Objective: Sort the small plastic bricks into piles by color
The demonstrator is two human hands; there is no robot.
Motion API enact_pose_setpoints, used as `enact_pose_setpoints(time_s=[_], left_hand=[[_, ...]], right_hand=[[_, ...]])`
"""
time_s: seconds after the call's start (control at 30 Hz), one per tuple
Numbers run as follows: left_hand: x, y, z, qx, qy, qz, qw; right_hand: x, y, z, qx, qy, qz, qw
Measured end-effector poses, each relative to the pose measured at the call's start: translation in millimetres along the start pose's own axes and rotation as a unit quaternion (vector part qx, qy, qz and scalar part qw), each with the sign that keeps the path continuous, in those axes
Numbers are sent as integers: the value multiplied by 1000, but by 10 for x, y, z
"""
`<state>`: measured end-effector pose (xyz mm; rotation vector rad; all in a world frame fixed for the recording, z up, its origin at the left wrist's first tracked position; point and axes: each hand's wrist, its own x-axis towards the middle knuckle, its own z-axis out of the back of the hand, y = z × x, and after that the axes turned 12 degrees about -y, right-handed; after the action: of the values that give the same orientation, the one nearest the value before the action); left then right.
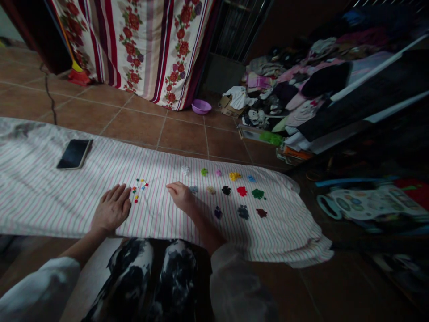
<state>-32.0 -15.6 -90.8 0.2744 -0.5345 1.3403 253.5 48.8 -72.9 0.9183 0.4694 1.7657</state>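
Note:
My left hand (112,206) lies flat on the striped cloth (161,214), its fingers stretched out beside a loose cluster of tiny coloured pieces (136,197). These are red, yellow, green, blue and white, too small to name their kind. Over the cloth to the right, my right hand (181,195) has thumb and fingertips pinched together; whatever is between them cannot be made out. Past it sit small heaps sorted by colour, among them a yellow heap (234,176), a black heap (226,191), a red heap (241,191), a green heap (258,193) and a dark grey heap (243,212).
A phone (74,154) rests on the cloth at the left. Beyond the table, a purple basin (201,107) stands on the tiled floor by a flowered curtain (147,49). Piled clothes (278,85) fill the back right, and a broom (79,74) leans at the back left.

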Motion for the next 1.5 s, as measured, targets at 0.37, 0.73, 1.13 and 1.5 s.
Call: enact_pose_setpoints(time_s=[0.37, 0.73, 1.13, 1.5], left_hand=[[16, -17, 22, 0, 3, 5, 1000], [12, -12, 19, -20, -13, 8, 1000], [-4, 3, -12, -22, -10, 1, 1000], [2, -2, 3, -29, -12, 9, 999]], right_hand=[[10, 664, -515, -44, 152, 78, 984], [56, 851, -691, -161, 161, 113, 967], [48, 759, -714, -121, 128, 89, 980], [-45, 752, -505, -79, 93, 19, 992]])
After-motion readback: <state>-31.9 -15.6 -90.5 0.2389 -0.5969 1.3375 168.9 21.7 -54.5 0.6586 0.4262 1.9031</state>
